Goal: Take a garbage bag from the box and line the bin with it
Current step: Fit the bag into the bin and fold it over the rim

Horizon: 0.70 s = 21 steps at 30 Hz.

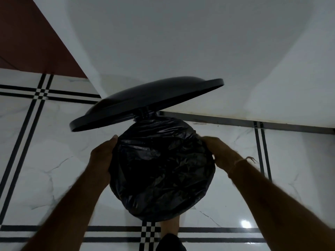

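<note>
A round bin stands on the floor below me, its mouth covered by a crinkled black garbage bag (161, 169) that folds over the rim. The bin's dark lid (145, 101) is tilted up at the far side. My left hand (103, 156) presses on the bag at the left rim. At the right rim my right hand (217, 151), slightly blurred, grips the bag's edge. The bin's walls are hidden under the bag. No box is in view.
White marble-look floor tiles (54, 160) with black stripe borders surround the bin. A white wall (181, 42) rises right behind the lid, and a dark red surface (27, 33) fills the upper left corner. My foot (169, 230) shows below the bin.
</note>
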### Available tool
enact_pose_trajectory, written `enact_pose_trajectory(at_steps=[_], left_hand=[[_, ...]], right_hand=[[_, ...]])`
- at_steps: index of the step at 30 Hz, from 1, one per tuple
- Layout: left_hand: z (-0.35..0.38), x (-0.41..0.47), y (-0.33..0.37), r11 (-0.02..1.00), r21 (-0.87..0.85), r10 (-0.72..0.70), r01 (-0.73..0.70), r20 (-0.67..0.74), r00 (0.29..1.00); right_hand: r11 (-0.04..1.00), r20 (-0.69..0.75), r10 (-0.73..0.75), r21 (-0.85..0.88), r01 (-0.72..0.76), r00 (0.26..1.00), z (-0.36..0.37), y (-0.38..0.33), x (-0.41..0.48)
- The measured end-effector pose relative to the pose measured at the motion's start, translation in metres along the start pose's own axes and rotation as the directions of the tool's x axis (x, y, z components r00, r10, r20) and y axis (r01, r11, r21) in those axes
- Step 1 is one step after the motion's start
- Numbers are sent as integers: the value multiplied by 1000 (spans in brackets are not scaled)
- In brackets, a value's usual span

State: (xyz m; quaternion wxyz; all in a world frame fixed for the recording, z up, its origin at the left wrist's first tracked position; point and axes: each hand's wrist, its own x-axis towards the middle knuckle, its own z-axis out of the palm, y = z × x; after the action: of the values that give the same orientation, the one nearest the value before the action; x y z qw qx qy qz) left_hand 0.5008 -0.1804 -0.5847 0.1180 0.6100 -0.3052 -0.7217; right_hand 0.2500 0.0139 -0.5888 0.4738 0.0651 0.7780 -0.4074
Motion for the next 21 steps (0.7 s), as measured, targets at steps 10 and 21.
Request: enact_pose_trajectory(at_steps=[10, 21], left_hand=[[1, 3, 1, 1000, -19, 5, -5, 14, 1000], [2, 42, -2, 990, 141, -7, 3, 24, 1000]], right_hand=[[944, 120, -318, -55, 326, 940, 36, -51, 13], [997, 93, -56, -53, 61, 994, 33, -45, 28]])
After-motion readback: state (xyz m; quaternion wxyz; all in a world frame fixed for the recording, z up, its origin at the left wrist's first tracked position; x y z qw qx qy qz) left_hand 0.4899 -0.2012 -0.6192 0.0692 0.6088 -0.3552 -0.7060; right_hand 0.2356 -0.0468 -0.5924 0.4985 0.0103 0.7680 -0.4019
